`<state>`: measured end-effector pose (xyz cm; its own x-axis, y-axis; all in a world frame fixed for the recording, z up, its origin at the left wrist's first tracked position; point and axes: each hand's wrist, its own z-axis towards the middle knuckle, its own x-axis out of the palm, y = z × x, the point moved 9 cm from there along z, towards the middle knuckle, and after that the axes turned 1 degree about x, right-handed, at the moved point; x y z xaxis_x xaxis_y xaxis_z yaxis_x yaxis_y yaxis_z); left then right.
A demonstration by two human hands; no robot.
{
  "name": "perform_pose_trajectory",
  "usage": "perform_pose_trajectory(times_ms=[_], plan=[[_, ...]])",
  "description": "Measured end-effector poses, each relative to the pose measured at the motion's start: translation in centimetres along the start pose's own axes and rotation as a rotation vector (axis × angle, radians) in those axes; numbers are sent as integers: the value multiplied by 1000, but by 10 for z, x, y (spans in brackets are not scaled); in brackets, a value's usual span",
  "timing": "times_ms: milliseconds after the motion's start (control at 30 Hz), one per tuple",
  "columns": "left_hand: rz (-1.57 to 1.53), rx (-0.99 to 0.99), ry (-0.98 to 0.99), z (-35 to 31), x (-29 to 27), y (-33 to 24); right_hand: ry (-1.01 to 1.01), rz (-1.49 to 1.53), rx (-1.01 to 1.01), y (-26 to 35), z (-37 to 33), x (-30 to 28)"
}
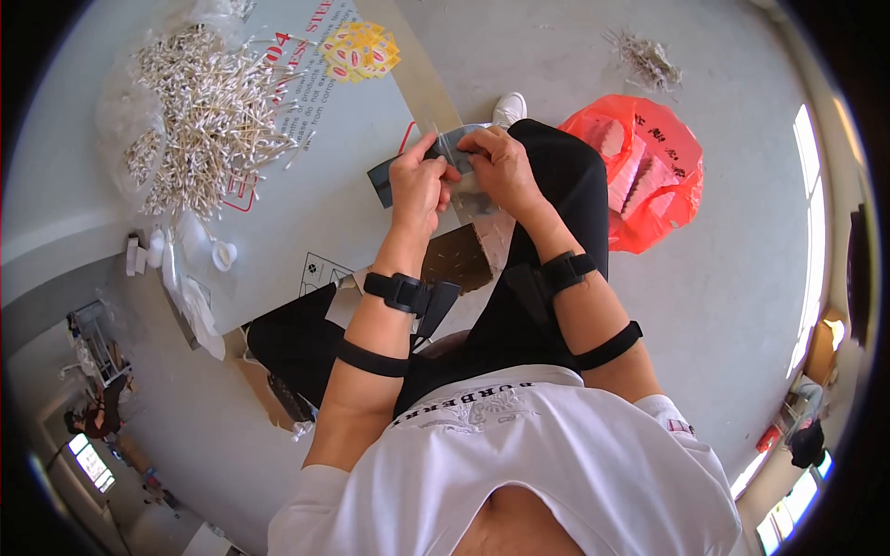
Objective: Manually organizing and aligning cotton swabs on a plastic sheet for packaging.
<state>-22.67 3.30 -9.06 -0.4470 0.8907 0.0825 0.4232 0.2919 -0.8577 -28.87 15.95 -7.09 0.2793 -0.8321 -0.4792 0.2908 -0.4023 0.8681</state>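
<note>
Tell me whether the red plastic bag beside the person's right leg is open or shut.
Open: the red plastic bag has a gaping mouth, with pinkish pieces showing inside.

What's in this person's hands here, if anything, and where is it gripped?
Apparently a clear plastic piece, pinched by the left hand and the right hand; which part of it each grips is too small to tell.

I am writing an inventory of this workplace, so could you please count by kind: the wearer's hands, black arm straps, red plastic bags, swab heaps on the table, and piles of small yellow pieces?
Wearer's hands: 2 (left hand, right hand)
Black arm straps: 4
Red plastic bag: 1
Swab heap: 1
Pile of small yellow pieces: 1
Total: 9
</note>
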Motion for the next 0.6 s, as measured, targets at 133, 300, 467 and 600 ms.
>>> perform_pose_trajectory(times_ms=[133, 300, 467, 600], plan=[[-195, -67, -119, -3, 3, 12, 84, -5, 85, 2, 2, 3], [-122, -170, -109, -5, 1, 14, 24, -131, -11, 12, -3, 3], [-240, -299, -64, 0, 5, 26, -15, -127, -9, 6, -4, 5], [-188, -192, -194, 6, 3, 34, 0, -131, -25, 9, -2, 7]])
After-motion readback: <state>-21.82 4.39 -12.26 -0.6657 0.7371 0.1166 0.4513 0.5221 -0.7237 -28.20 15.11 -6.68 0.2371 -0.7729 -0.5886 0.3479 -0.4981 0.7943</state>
